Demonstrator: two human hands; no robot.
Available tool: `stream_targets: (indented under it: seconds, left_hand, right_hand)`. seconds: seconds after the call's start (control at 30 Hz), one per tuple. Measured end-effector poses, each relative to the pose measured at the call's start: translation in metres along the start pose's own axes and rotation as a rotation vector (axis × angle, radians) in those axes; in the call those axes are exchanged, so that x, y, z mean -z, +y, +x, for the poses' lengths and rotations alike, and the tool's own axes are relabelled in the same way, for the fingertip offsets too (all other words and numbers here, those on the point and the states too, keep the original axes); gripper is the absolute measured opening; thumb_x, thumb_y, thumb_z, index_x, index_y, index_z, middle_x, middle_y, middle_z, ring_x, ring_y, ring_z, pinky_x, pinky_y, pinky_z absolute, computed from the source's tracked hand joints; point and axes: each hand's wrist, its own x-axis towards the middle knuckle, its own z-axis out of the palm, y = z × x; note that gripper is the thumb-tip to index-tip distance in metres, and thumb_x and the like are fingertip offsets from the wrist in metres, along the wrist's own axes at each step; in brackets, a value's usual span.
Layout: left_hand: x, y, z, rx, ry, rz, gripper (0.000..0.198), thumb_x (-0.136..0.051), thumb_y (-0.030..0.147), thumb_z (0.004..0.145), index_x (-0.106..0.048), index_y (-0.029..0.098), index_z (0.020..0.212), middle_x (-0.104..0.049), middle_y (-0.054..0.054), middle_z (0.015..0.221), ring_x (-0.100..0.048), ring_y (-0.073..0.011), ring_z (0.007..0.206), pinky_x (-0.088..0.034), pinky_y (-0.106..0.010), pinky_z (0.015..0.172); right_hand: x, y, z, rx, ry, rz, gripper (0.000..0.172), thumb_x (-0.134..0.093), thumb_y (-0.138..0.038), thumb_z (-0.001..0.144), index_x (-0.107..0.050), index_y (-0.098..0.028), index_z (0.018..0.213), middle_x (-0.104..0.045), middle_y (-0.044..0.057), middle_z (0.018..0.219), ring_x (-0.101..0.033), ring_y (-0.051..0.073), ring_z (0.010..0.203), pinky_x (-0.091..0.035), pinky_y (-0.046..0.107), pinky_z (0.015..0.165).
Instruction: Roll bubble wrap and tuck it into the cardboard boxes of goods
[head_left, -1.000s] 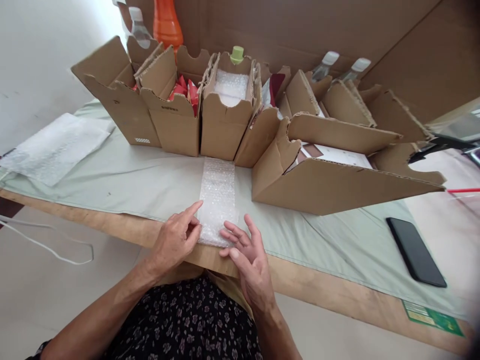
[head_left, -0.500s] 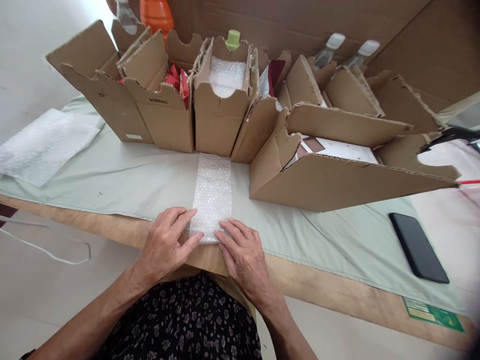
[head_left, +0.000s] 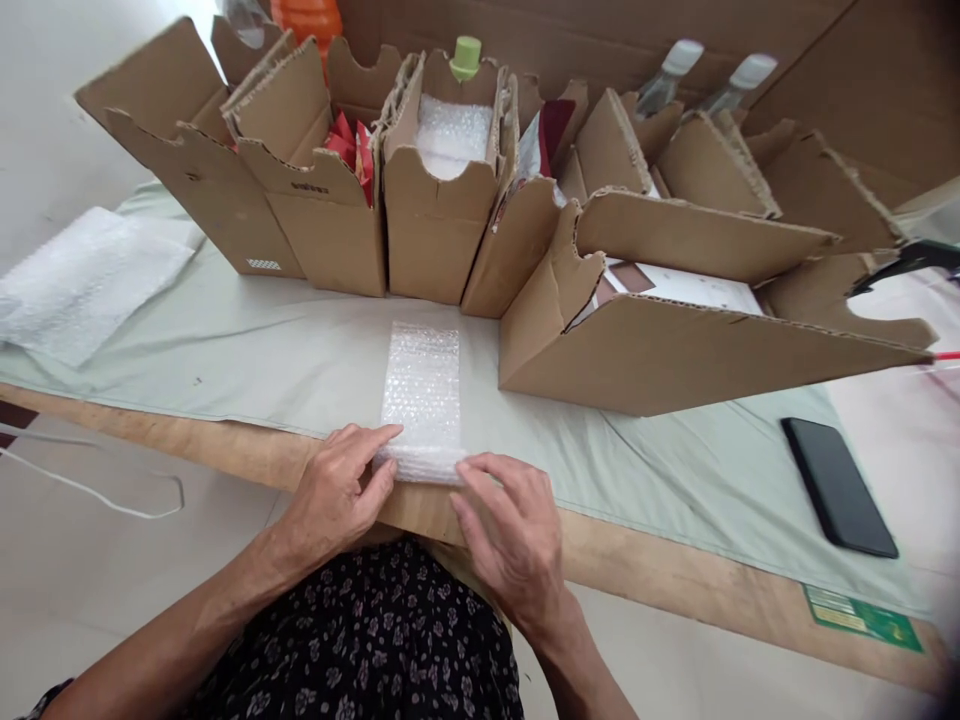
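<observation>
A narrow strip of bubble wrap [head_left: 424,385] lies flat on the pale green cloth, its near end folded over into a thick band at the table's front edge. My left hand [head_left: 341,485] grips the left end of this fold, thumb at the front and index finger stretched along the strip's left edge. At the fold's right end, the fingertips of my right hand [head_left: 517,525] touch the corner. The right thumb stands apart from those fingers, and nothing shows between them.
Cardboard bins [head_left: 439,225] line the back; one holds more bubble wrap, another red packets. A large angled bin [head_left: 645,350] stands to the right. A black phone [head_left: 838,487] lies at far right. Loose bubble wrap sheets [head_left: 90,280] lie at left, and capped bottles [head_left: 671,75] stand behind.
The near end of the strip is now folded over in a wider band, and its far end has come nearer. My right hand has shifted right, to the fold's corner; its thumb has spread.
</observation>
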Motion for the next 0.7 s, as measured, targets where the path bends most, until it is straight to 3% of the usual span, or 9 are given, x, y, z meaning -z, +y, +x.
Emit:
stream_targets:
  seconds: [0.1, 0.17, 0.3, 0.37, 0.43, 0.53, 0.63, 0.7]
  left_hand:
    - [-0.005, -0.005, 0.003, -0.013, 0.014, 0.095, 0.027, -0.054, 0.021, 0.102, -0.065, 0.016, 0.127, -0.067, -0.002, 0.08, -0.063, -0.0197, 0.074, -0.054, -0.034, 0.071]
    - [-0.006, -0.008, 0.002, -0.01, 0.034, 0.137, 0.027, -0.054, 0.022, 0.103, -0.064, 0.016, 0.128, -0.07, -0.006, 0.092, -0.066, -0.0226, 0.085, -0.056, -0.038, 0.078]
    - [0.001, -0.008, -0.006, -0.099, 0.037, 0.106, 0.033, -0.063, 0.023, 0.1, -0.061, 0.014, 0.132, -0.064, -0.018, 0.13, -0.062, -0.0311, 0.121, -0.053, -0.047, 0.102]
    - [0.007, -0.006, -0.012, -0.154, 0.003, 0.046, 0.034, -0.064, 0.017, 0.098, -0.06, 0.016, 0.132, -0.064, -0.016, 0.132, -0.059, -0.0307, 0.127, -0.049, -0.048, 0.108]
    - [0.011, -0.005, -0.014, -0.15, -0.016, -0.032, 0.035, -0.061, 0.01, 0.098, -0.059, 0.018, 0.132, -0.07, -0.011, 0.122, -0.062, -0.0262, 0.121, -0.049, -0.044, 0.106]
    - [0.007, -0.008, -0.007, -0.078, -0.015, -0.051, 0.031, -0.058, 0.012, 0.1, -0.06, 0.017, 0.13, -0.074, -0.007, 0.107, -0.066, -0.0222, 0.102, -0.053, -0.039, 0.094]
    - [-0.002, -0.014, 0.007, -0.042, -0.003, 0.066, 0.027, -0.056, 0.018, 0.102, -0.062, 0.015, 0.128, -0.073, -0.008, 0.098, -0.065, -0.0234, 0.091, -0.054, -0.04, 0.084]
    - [-0.006, -0.017, 0.014, -0.038, 0.0, 0.135, 0.027, -0.055, 0.021, 0.102, -0.063, 0.013, 0.127, -0.073, -0.01, 0.102, -0.065, -0.0258, 0.092, -0.054, -0.043, 0.083]
  right_hand:
    - [-0.007, 0.001, 0.003, 0.099, -0.199, -0.042, 0.032, -0.059, -0.014, 0.1, -0.065, -0.022, 0.13, -0.074, 0.01, 0.128, -0.063, 0.03, 0.126, -0.05, 0.047, 0.098]
    - [-0.014, 0.005, 0.009, 0.123, -0.254, -0.071, 0.03, -0.057, -0.015, 0.101, -0.066, -0.018, 0.13, -0.073, 0.011, 0.132, -0.06, 0.031, 0.132, -0.048, 0.048, 0.1]
    - [-0.018, 0.01, 0.019, 0.112, -0.208, -0.02, 0.025, -0.054, -0.009, 0.101, -0.069, -0.017, 0.12, -0.077, 0.009, 0.116, -0.066, 0.027, 0.115, -0.049, 0.044, 0.092]
    - [-0.013, 0.009, 0.021, 0.08, -0.227, 0.067, 0.025, -0.054, -0.009, 0.101, -0.068, -0.019, 0.12, -0.078, 0.007, 0.107, -0.068, 0.024, 0.102, -0.049, 0.041, 0.088]
    - [-0.007, 0.006, 0.019, 0.038, -0.253, 0.148, 0.024, -0.055, -0.011, 0.102, -0.066, -0.021, 0.121, -0.078, 0.004, 0.102, -0.068, 0.021, 0.094, -0.05, 0.039, 0.087]
    - [-0.003, 0.004, 0.016, -0.014, -0.169, 0.093, 0.025, -0.057, -0.016, 0.102, -0.063, -0.02, 0.126, -0.075, 0.009, 0.115, -0.067, 0.023, 0.103, -0.051, 0.04, 0.09]
    - [-0.003, 0.004, 0.013, 0.01, -0.081, -0.059, 0.028, -0.058, -0.018, 0.101, -0.062, -0.019, 0.129, -0.069, 0.015, 0.13, -0.064, 0.028, 0.115, -0.051, 0.043, 0.093]
    - [-0.005, 0.005, 0.013, 0.061, -0.155, -0.102, 0.029, -0.06, -0.02, 0.1, -0.063, -0.019, 0.129, -0.069, 0.014, 0.131, -0.063, 0.029, 0.117, -0.05, 0.045, 0.095]
